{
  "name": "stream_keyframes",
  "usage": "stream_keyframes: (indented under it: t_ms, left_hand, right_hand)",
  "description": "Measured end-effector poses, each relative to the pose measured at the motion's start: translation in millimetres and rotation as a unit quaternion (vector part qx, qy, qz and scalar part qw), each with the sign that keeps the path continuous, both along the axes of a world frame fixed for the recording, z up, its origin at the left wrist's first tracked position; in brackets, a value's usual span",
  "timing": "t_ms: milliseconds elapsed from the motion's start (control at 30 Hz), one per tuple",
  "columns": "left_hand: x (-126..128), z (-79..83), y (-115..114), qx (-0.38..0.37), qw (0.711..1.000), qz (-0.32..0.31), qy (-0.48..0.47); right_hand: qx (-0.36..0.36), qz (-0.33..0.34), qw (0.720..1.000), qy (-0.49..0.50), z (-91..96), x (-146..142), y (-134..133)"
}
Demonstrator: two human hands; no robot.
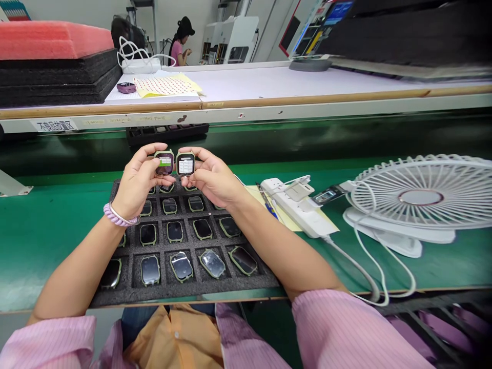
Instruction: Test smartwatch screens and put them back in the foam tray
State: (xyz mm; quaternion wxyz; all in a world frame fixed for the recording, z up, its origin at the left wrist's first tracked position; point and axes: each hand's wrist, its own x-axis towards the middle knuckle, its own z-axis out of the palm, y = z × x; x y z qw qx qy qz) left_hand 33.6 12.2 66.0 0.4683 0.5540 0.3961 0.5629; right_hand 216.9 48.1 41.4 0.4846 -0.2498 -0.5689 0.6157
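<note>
Your left hand (136, 179) pinches a pale-green-rimmed watch (165, 163) lit with a green-and-white panel, while your right hand (211, 177) pinches a matching watch (186, 164) showing a white grid, just above the foam tray (184, 293).

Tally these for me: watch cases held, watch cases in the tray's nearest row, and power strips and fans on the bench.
Held watch cases: 2
Nearest-row watch cases: 5
Power strip: 1
Fan: 1
Total: 9
</note>
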Motion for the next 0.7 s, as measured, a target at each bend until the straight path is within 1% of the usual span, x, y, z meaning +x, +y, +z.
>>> stream_keyframes:
  t_ms: [167,333,700]
  left_hand:
    - [0.9,1.0,-0.1,-0.005,1.0,-0.001,-0.011]
    - [1.0,0.5,0.7,-0.005,1.0,-0.001,-0.008]
    - [1.5,1.1,-0.1,-0.01,1.0,0.0,-0.007]
  right_hand:
    - [-0.013,0.009,1.0,0.018,0.2,-1.0,0.6]
    - [-0.008,0.015,1.0,0.019,-1.6,-0.7,1.5]
    - [-0.011,-0.004,1.0,0.017,-2.8,-1.0,4.0]
